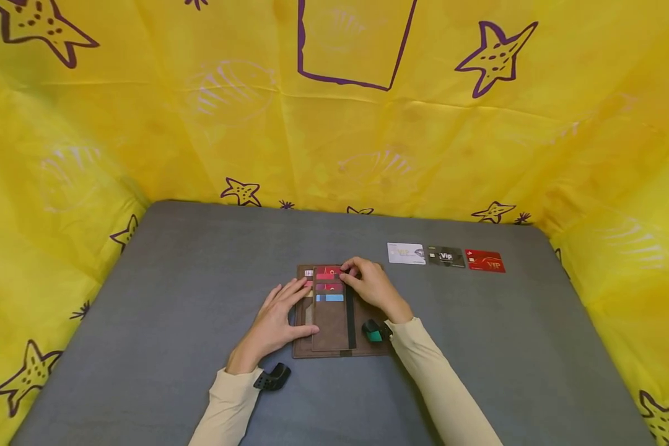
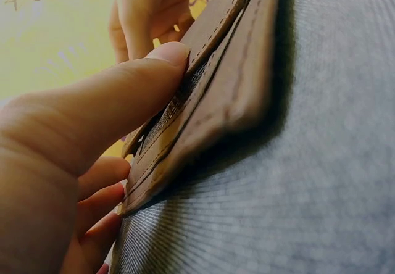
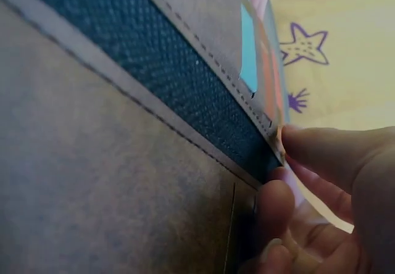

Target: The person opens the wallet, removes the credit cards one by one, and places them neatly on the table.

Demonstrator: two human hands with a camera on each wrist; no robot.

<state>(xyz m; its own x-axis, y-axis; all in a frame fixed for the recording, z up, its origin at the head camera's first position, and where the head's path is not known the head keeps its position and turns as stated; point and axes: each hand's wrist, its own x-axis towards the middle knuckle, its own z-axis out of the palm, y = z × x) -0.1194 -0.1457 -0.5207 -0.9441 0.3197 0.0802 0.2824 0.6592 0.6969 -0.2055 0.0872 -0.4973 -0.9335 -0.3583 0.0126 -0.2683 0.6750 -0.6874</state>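
A brown wallet (image 1: 329,325) lies unfolded on the table, with red, pink and blue cards (image 1: 329,298) showing in the slots of its inner flap. My left hand (image 1: 277,316) rests over the wallet's left side, fingers extended and thumb spread. In the left wrist view, its thumb (image 2: 117,95) touches the stitched leather edge. At the flap's upper right corner, my right hand (image 1: 375,286) pinches the edge between thumb and index finger. Up close in the right wrist view, a dark band (image 3: 179,64) runs down the flap towards those fingertips. The palm-side fingers partly hide that corner.
On the grey table (image 1: 201,260), right of and beyond the wallet, three cards lie in a row: white (image 1: 406,253), black (image 1: 446,256) and red (image 1: 485,261). Yellow cloth (image 1: 312,142) with starfish drawings hangs around the back and sides.
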